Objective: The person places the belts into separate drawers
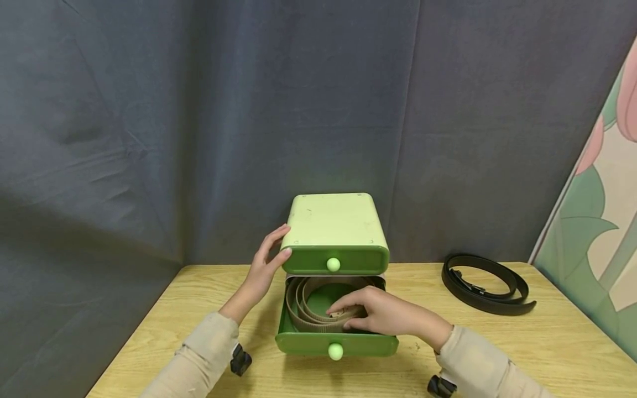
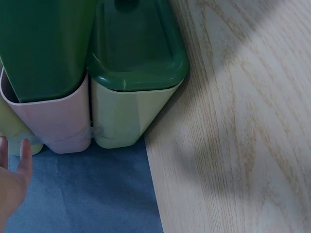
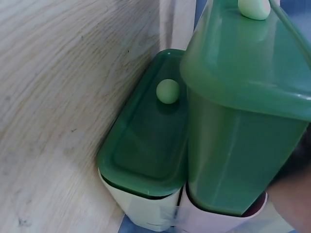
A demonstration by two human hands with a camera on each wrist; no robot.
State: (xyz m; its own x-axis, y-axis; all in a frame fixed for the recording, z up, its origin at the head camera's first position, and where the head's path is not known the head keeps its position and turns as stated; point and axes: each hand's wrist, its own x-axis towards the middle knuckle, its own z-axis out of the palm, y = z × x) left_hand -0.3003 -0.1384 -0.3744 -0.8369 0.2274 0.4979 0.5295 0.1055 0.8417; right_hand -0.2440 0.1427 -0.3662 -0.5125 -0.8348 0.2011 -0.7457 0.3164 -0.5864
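A small drawer cabinet [image 1: 333,218] with a pale green top tier stands on the table. Its pink middle tier [image 2: 58,121] has a green drawer [image 1: 308,344] pulled out, and a coiled tan ribbed belt [image 1: 298,309] lies inside. My right hand [image 1: 380,312] reaches into this drawer from the right and pinches the belt near its small buckle, partly covering the coil. At the top tier's front left corner, my left hand [image 1: 259,276] touches the cabinet with extended fingers, thumb on the front edge. The right wrist view shows little of the right hand [image 3: 294,199].
A black belt [image 1: 485,301] lies loosely coiled at the table's [image 1: 423,365] back right. Below the pulled-out drawer sits a closed bottom drawer [image 3: 146,141] with a round knob [image 3: 168,91]. Grey curtain [image 1: 298,110] hangs behind; a patterned panel [image 1: 597,221] borders the right side.
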